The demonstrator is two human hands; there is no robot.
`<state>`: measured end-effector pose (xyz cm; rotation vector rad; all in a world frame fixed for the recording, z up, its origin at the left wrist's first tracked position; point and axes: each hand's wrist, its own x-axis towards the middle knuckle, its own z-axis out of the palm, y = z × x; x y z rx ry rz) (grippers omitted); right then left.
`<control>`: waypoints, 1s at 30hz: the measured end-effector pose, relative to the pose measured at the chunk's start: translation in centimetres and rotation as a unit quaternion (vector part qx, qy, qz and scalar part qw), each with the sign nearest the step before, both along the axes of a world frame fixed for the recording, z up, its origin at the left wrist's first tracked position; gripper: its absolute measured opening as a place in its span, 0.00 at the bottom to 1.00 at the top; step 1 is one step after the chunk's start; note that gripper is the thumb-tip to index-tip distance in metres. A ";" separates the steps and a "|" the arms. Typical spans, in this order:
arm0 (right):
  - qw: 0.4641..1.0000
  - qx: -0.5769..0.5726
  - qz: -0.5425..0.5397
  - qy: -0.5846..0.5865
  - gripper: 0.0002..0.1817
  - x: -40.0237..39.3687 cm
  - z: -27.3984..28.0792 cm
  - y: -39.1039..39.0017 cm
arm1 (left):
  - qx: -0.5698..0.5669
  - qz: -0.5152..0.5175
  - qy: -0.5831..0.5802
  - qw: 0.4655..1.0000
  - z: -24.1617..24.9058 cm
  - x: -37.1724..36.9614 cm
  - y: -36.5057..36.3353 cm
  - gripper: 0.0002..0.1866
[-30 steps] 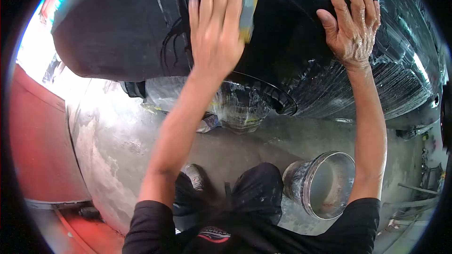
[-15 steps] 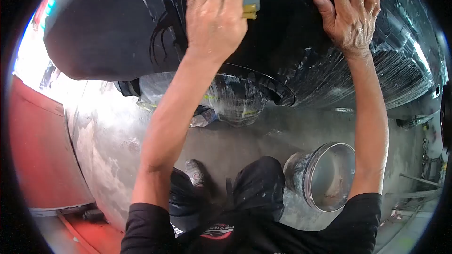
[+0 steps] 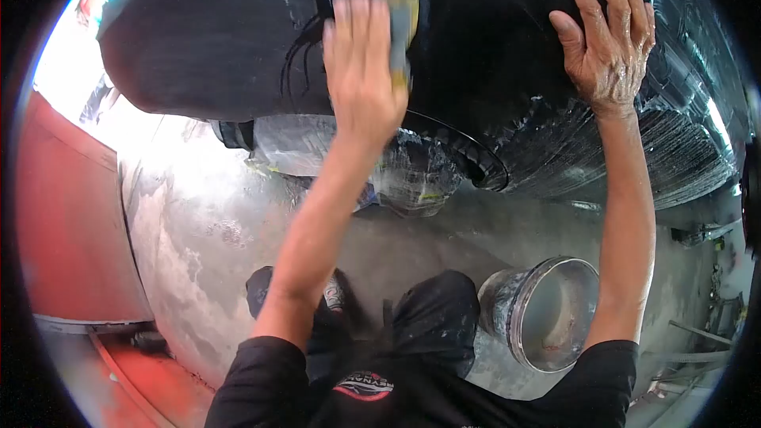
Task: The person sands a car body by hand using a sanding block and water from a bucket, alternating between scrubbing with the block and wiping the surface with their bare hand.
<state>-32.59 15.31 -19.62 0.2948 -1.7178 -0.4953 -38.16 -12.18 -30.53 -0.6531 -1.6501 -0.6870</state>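
Note:
My left hand point(image 3: 363, 79) lies against a wet black car body panel point(image 3: 214, 32), its fingers stretched over a sanding block point(image 3: 403, 28). The block is grey with yellow edges and shows along the hand's right side; motion smears it a little. Further right, my right hand point(image 3: 610, 51) rests flat on the same glossy black bodywork, thumb and fingers spread, holding nothing. Water glistens on the back of that hand. Below it, whitish streaks and drips run down the curved lower bodywork point(image 3: 666, 150).
A bucket point(image 3: 547, 317) of cloudy water stands on the concrete floor point(image 3: 190, 246), just by my right elbow. Clear plastic sheeting point(image 3: 412, 186) hangs under the panel. A red panel point(image 3: 75, 214) is at the left, and metal stands point(image 3: 697, 353) are at the right.
My left hand has slid down the panel with the sanding block. My right hand stays on the bodywork, and the whole view has shifted slightly.

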 end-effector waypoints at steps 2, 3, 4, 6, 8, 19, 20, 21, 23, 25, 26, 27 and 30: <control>0.999 0.004 0.041 0.010 0.26 -0.4 0.2 0.4 | -0.023 0.032 -0.029 0.999 -3.7 1.2 -0.5 0.30; 0.999 0.000 0.036 0.012 0.26 -0.4 0.2 0.3 | -0.026 0.035 -0.038 0.998 -3.8 1.5 -0.6 0.30; 0.999 -0.004 0.033 0.009 0.26 -0.3 0.0 0.2 | -0.016 0.022 -0.011 1.000 -3.4 0.3 -0.7 0.29; 0.999 -0.009 0.032 0.004 0.26 -0.4 -0.1 0.3 | 0.011 0.015 0.073 0.997 4.3 -1.6 0.1 0.27; 1.000 -0.010 0.012 -0.012 0.26 -0.3 -0.3 0.4 | 0.008 0.007 0.116 0.993 7.2 -2.9 0.5 0.27; 1.000 -0.017 0.003 -0.012 0.27 0.0 -0.3 0.2 | -0.018 -0.007 0.105 0.994 8.5 -2.5 0.2 0.31; 1.000 -0.016 -0.007 -0.014 0.27 0.1 -0.2 0.0 | -0.029 -0.009 0.097 0.995 7.8 -2.5 -0.4 0.32; 1.000 -0.017 -0.017 -0.015 0.27 0.2 -0.1 0.0 | -0.041 -0.011 0.090 0.995 7.1 -2.3 -0.9 0.33; 1.000 -0.015 0.004 0.002 0.27 -0.3 -0.1 0.1 | -0.075 0.012 0.030 0.997 2.5 -1.2 -1.8 0.34; 1.000 -0.021 -0.002 -0.002 0.27 -0.2 -0.2 0.1 | -0.083 0.019 0.065 0.994 1.9 -2.1 -2.1 0.34; 1.000 -0.021 0.002 -0.002 0.27 -0.2 -0.1 0.1 | -0.068 0.007 0.092 0.993 3.8 -2.4 -1.6 0.35; 1.000 -0.020 0.005 -0.002 0.27 -0.2 -0.1 0.2 | -0.052 -0.006 0.119 0.991 6.9 -2.6 -0.9 0.35; 1.000 -0.023 -0.008 -0.014 0.28 -0.1 -0.2 0.2 | -0.049 -0.012 0.104 0.993 9.5 -2.0 -0.5 0.36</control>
